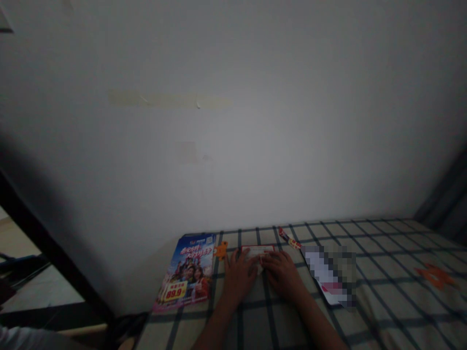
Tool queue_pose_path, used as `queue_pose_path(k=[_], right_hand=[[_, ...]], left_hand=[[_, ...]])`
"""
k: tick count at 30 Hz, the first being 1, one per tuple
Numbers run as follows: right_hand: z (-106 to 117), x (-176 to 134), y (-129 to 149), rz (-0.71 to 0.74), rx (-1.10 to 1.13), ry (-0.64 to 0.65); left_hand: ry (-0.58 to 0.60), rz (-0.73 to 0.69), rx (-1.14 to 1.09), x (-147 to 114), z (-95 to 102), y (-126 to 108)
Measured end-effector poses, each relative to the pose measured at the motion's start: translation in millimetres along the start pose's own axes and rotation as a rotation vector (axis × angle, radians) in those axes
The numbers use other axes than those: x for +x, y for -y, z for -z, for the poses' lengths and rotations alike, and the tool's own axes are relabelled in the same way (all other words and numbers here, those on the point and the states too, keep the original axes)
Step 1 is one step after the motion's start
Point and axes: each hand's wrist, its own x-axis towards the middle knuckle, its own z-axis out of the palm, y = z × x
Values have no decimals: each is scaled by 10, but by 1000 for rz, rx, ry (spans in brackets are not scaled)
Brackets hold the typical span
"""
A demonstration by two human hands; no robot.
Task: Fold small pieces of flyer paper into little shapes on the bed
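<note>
A sheet of paper with a red border (257,249) lies on the checked cloth in front of me, largely hidden under my hands. Over its left part my left hand (239,274) rests palm down, fingers apart and stretched toward the wall. From the other side my right hand (282,274) has its fingers bent and close together on the paper. Between the fingertips a whitish bit of the sheet shows. Just left of my left hand is a small orange figure (221,250), shape not clear in the dim light.
Colourful printed leaflets (191,272) lie at the left. To the right are a red-and-cream wrapped stick (290,238) and a partly pixelated white item (330,291). Another orange piece (436,275) lies farther right on the checked cloth (394,301). A pale wall (277,121) rises behind.
</note>
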Motion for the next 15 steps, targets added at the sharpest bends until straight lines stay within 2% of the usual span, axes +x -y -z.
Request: queue_pose_path(k=[15], right_hand=[[-42,-21,-26,20,12,2]], left_hand=[[9,11,-11,23,52,-31]])
